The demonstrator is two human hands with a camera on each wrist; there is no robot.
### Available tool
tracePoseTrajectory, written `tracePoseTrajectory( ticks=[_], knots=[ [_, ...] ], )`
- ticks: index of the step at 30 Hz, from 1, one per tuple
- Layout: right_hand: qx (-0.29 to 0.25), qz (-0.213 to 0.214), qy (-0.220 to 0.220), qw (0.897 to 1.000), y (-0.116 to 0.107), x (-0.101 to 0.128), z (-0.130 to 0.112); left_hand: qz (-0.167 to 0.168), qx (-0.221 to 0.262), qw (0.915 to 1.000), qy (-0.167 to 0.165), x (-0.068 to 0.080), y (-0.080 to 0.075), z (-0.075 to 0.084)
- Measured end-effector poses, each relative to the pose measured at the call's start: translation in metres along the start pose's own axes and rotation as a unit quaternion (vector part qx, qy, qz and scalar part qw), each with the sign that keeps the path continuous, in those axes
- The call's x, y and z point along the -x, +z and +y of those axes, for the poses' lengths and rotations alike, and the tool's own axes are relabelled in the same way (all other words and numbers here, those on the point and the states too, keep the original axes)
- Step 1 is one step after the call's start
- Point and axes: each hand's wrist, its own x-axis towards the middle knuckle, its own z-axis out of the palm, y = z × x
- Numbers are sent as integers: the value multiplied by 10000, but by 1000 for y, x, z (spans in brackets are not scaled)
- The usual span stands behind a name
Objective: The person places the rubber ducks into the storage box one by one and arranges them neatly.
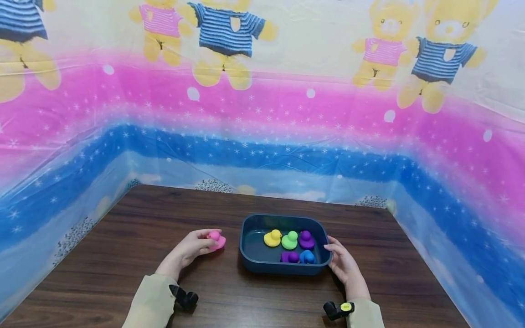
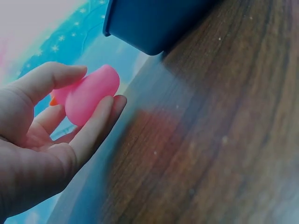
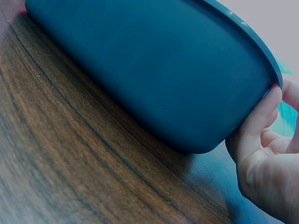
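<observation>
My left hand [image 1: 193, 247] pinches a pink rubber duck [image 1: 220, 241] between thumb and fingers, to the left of a dark blue-green plastic bin [image 1: 283, 269]. In the left wrist view, the duck [image 2: 93, 93] shows its rounded pink body and a bit of orange beak, held close over the table. My right hand [image 1: 344, 262] grips the bin's right end, with fingertips at the rim. Inside the bin sit a yellow duck [image 1: 272, 238], a green duck [image 1: 289, 241], two purple ducks, one at the back [image 1: 306, 240] and one in front [image 1: 289, 257], and a blue duck [image 1: 307, 257].
A dark wood-grain table [image 1: 229, 300] lies under everything. Behind and beside it hangs a printed cloth [image 1: 262, 118] with bears and snowflakes. Black wrist cameras [image 1: 184, 298] are strapped over both light sleeves.
</observation>
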Motion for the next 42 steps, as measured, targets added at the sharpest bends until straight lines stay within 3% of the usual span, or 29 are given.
tracePoseTrajectory(
  ticks=[8,18,30,35,42],
  knots=[
    [133,36,-207,9997,-6,-6,7,25,133,9999,-105,1,4,3],
    [-181,-226,-328,9990,-5,-3,7,117,166,9998,-18,1,13,19],
    [-271,-61,-247,9993,-6,-3,6,32,28,10000,80,-11,45,47],
    [-210,-124,-303,9992,-7,-2,6,262,-211,9994,60,-16,60,55],
    [-341,-124,-274,9990,-9,-4,6,389,-205,9990,27,-20,67,60]
  ],
)
